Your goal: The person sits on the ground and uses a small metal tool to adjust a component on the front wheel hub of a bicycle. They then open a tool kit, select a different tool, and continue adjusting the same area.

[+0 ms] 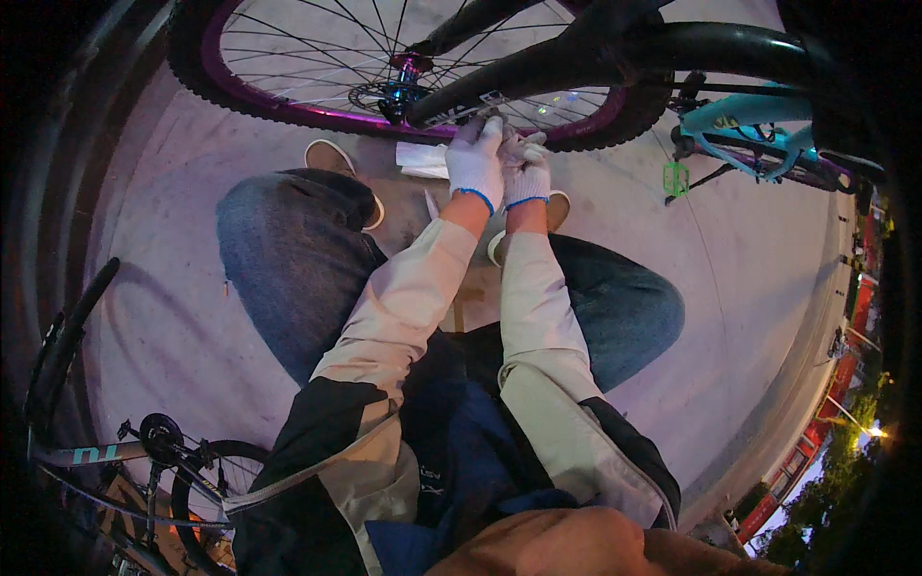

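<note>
Both my hands wear white knit gloves with blue cuffs and meet just under the black fork leg (567,72) of a bicycle. My left hand (474,165) is closed, its thumb and fingertips at the fork's lower edge. Beside it my right hand (526,171) is closed too, its fingers bunched close to the left ones. Whatever is between their fingertips is too small or hidden to make out. Above them stands the front wheel (346,117), with a purple rim, black knobby tyre and black spokes. Its shiny blue and purple hub (401,94) sits left of my hands, with a brake disc (370,97).
A white folded packet (419,159) lies on the pale floor left of my hands, near my shoe (329,156). At the right stands a turquoise bicycle (735,115) with a green pedal (675,179). Another bicycle (163,446) is at the lower left.
</note>
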Demonstrator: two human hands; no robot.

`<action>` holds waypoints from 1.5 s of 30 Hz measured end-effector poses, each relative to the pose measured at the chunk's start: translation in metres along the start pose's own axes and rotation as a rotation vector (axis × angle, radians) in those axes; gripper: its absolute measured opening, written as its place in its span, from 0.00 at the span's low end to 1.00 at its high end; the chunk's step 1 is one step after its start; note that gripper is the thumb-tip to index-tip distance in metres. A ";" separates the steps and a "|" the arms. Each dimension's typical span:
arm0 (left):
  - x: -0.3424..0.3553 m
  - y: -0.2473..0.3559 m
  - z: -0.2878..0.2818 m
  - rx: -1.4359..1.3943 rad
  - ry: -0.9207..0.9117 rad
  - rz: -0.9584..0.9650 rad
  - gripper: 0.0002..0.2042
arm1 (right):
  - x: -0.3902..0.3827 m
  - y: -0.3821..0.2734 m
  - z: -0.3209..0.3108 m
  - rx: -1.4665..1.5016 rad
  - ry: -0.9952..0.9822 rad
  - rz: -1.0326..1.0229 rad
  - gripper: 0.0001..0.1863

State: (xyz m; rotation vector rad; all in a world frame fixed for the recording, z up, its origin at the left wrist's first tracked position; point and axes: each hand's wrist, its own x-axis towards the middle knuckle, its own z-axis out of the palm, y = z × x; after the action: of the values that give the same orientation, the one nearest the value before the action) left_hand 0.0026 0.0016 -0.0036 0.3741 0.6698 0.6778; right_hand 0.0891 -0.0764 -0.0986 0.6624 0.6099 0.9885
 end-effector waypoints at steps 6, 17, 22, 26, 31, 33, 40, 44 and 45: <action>-0.002 0.000 0.000 -0.054 0.029 -0.033 0.12 | 0.002 0.008 0.031 -1.000 0.499 -0.521 0.20; -0.002 0.001 -0.002 0.005 0.058 -0.020 0.11 | -0.022 0.057 0.042 -2.501 0.735 -1.003 0.25; -0.002 0.003 0.001 -0.005 0.031 0.003 0.12 | -0.009 0.041 0.047 -2.017 0.697 -0.987 0.23; -0.004 0.002 0.008 -0.090 0.085 0.015 0.09 | -0.008 0.019 0.019 -0.868 0.355 -0.679 0.13; -0.007 0.006 0.008 -0.027 0.063 -0.004 0.09 | -0.001 -0.007 -0.003 -0.328 0.000 -0.142 0.09; -0.008 0.007 0.008 -0.054 0.038 0.011 0.09 | 0.003 -0.009 -0.002 -0.449 0.066 -0.158 0.10; -0.009 0.006 0.004 -0.025 0.065 -0.072 0.08 | -0.013 0.007 0.041 -1.287 0.562 -0.450 0.20; -0.005 0.004 0.000 -0.053 0.017 -0.021 0.10 | -0.018 0.029 0.036 -2.181 0.351 -0.986 0.15; -0.004 0.004 -0.001 -0.059 0.017 -0.028 0.10 | -0.017 0.035 0.031 -2.390 0.368 -1.202 0.15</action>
State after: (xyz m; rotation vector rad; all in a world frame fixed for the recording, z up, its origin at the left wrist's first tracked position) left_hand -0.0018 0.0017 -0.0007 0.3048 0.6684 0.6734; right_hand 0.0860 -0.0846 -0.0496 -1.8422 -0.2233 0.1030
